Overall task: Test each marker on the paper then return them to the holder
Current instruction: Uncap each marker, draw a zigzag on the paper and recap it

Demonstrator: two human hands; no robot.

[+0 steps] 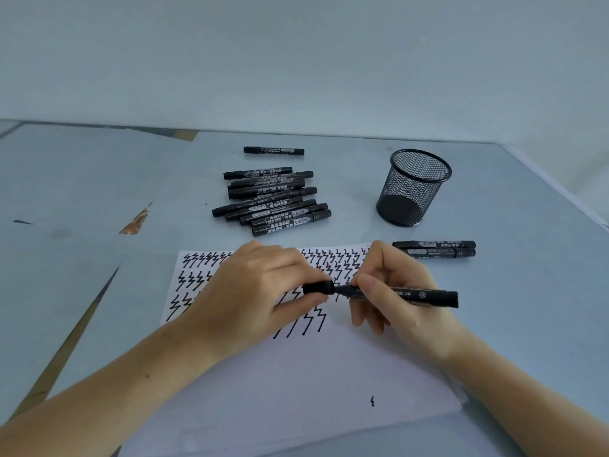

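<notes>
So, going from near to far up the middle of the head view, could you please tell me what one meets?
White paper → the held marker, gripped by the right hand while the left hand holds its cap → the pile of markers → the single marker farthest back.

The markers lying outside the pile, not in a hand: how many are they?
3: a lone marker beyond the pile, and two markers side by side right of the paper.
</notes>
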